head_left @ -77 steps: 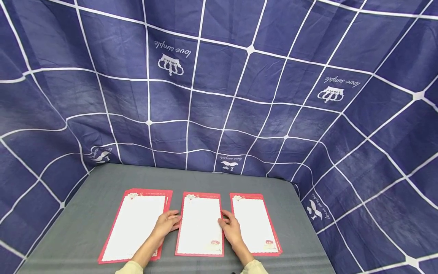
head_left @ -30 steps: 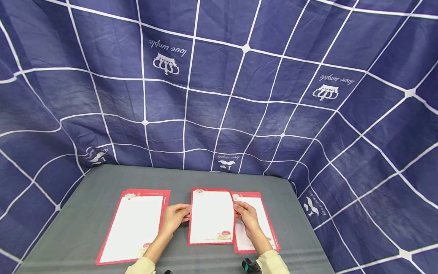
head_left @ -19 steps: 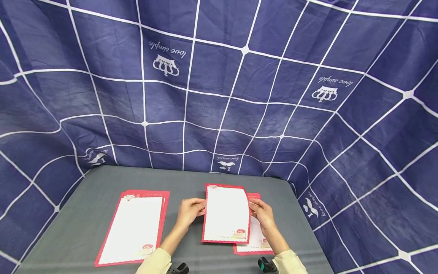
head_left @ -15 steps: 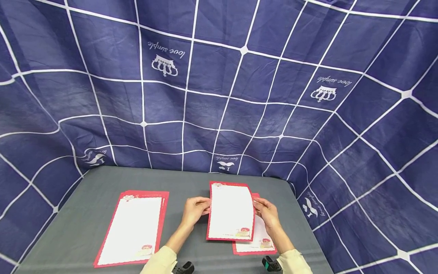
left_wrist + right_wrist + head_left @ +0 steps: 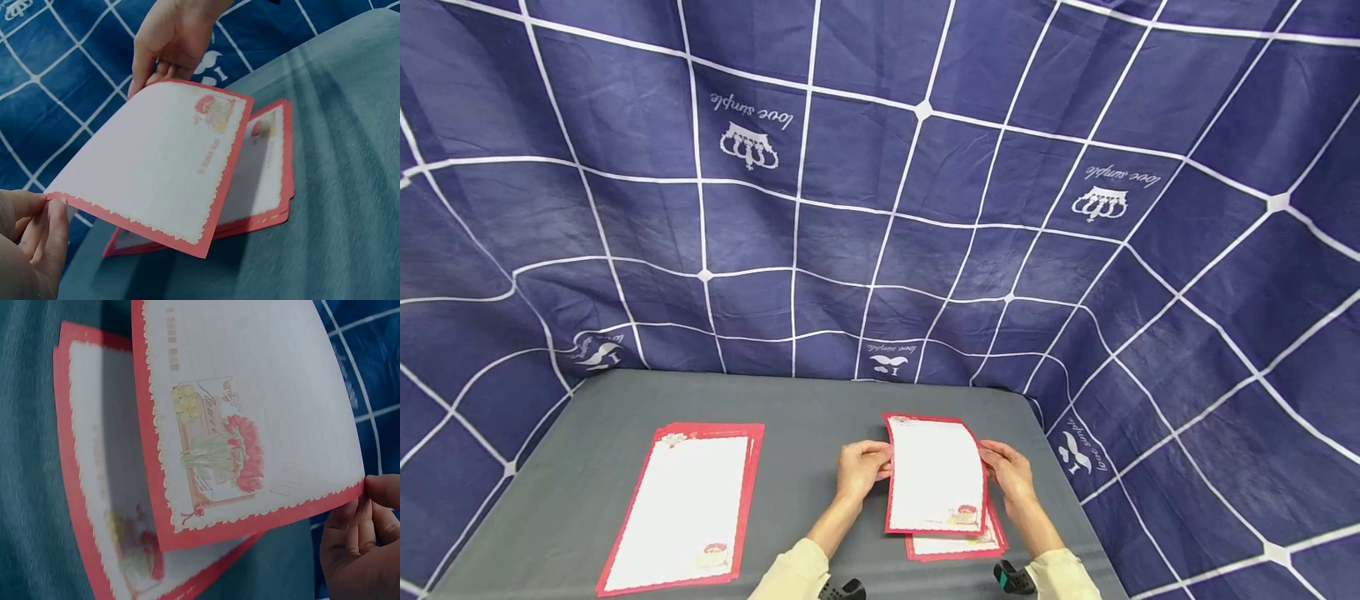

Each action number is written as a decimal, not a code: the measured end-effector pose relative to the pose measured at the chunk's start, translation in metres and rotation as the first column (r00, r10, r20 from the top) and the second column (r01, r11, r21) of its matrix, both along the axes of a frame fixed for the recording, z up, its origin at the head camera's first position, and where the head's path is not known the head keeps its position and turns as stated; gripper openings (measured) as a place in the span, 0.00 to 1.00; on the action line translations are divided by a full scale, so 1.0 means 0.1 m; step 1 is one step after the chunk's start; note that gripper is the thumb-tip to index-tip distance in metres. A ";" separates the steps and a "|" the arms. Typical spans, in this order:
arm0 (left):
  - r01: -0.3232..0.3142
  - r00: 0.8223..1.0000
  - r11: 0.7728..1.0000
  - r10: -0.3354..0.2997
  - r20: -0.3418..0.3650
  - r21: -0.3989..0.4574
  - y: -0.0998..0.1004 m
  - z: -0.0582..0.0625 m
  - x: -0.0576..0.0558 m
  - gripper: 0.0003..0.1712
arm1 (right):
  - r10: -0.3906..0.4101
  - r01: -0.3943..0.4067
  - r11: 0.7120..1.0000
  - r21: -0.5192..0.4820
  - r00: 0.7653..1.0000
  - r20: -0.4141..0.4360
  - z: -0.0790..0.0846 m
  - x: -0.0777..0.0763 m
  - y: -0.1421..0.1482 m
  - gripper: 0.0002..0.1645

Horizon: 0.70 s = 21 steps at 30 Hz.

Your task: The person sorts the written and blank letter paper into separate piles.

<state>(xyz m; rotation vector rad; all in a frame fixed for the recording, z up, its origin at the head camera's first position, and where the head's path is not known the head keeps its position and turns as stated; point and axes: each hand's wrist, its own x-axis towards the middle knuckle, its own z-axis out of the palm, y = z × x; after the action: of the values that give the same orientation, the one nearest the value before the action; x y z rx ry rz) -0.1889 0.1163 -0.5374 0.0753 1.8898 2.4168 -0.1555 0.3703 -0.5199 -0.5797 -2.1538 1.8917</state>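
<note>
A sheet of letter paper (image 5: 936,479) with a red border and a printed flower picture hangs above a pile of matching sheets (image 5: 951,547). My left hand (image 5: 861,473) pinches its left edge between thumb and fingers. At the opposite edge, my right hand (image 5: 1011,475) pinches it the same way. The paper bows between the hands, and its shadow falls on the pile in the left wrist view. Most of that pile is hidden under the lifted sheet. In the right wrist view the printed red flowers (image 5: 244,453) show near one corner.
Farther left on the grey-covered table (image 5: 805,417) lies another pile of red-bordered letter paper (image 5: 681,508), its sheets slightly fanned. A blue cloth with white grid lines (image 5: 865,242) hangs behind the table and along its sides.
The sheet was lying in the middle of the table between both hands. It has been lifted and carried right, over the right pile, and both hands moved right with it.
</note>
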 end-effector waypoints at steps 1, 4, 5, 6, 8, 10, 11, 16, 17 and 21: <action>0.000 1.000 1.000 0.000 0.005 -0.006 0.04 -0.01 0.00 0.06 | -0.007 0.007 1.000 0.010 1.000 0.007 -0.02 0.00 0.03 0.23; -0.011 1.000 0.999 0.012 0.020 -0.030 0.15 -0.12 -0.02 0.05 | -0.021 0.021 0.999 0.032 1.000 0.018 -0.05 0.02 0.11 0.23; -0.014 1.000 0.999 0.014 0.015 -0.039 0.19 -0.14 -0.02 0.05 | -0.029 0.028 0.999 0.038 0.999 0.025 -0.06 0.02 0.14 0.23; -0.014 1.000 0.999 0.015 0.020 -0.047 0.22 -0.16 -0.02 0.04 | -0.035 0.034 0.998 0.045 0.999 0.031 -0.07 0.02 0.16 0.23; -0.015 1.000 0.998 0.017 0.027 -0.055 0.25 -0.20 -0.01 0.04 | -0.040 0.037 0.997 0.071 0.998 0.038 -0.10 0.01 0.20 0.23; -0.014 0.999 0.998 0.016 0.034 -0.057 0.28 -0.24 -0.01 0.04 | -0.042 0.038 0.994 0.101 0.998 0.045 -0.14 0.00 0.23 0.23; -0.013 0.999 0.998 0.015 0.030 -0.059 0.29 -0.26 -0.01 0.05 | -0.042 0.036 0.993 0.117 0.998 0.049 -0.17 0.00 0.24 0.23; -0.001 0.999 0.997 0.004 0.044 -0.082 0.32 -0.37 0.02 0.05 | -0.060 0.048 0.986 0.159 0.996 0.071 -0.35 -0.01 0.29 0.21; 0.005 0.999 0.995 -0.002 0.039 -0.095 0.33 -0.39 0.03 0.05 | -0.063 0.050 0.985 0.167 0.995 0.074 -0.39 -0.02 0.29 0.20; 0.038 0.999 0.987 -0.033 0.033 -0.157 0.35 -0.45 0.05 0.07 | -0.084 0.067 0.975 0.213 0.994 0.073 -0.48 -0.02 0.31 0.18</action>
<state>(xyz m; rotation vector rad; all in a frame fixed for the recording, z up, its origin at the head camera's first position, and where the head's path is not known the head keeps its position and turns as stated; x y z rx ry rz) -0.1838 0.1513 -0.5825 0.0622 2.0404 2.2239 -0.1577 0.4015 -0.5681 -0.6952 -2.3101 1.6009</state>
